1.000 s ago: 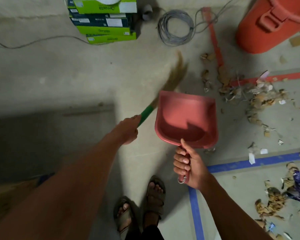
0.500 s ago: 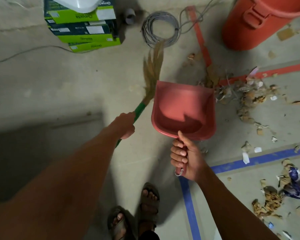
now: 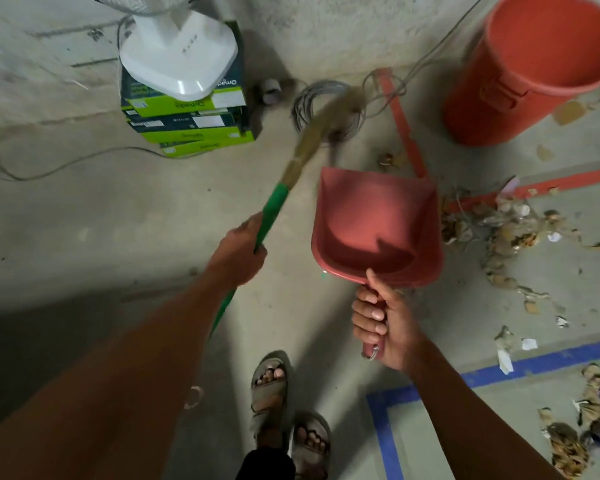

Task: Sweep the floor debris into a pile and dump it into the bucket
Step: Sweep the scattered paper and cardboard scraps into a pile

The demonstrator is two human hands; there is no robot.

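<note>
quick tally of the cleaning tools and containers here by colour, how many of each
Red or orange-red: 2, the dustpan held by the right hand and the bucket.
Green: 1, the broom, green-handled, held by the left hand.
Total: 3

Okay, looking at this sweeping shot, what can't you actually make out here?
Head view only:
- Broom bristle tip: motion-blurred over the cable coil.
- Bucket inside: rim cut by the top and right edges.
- Dustpan handle: hidden inside the right hand.
- Box labels: too small to read.
- Left hand: blurred.
</note>
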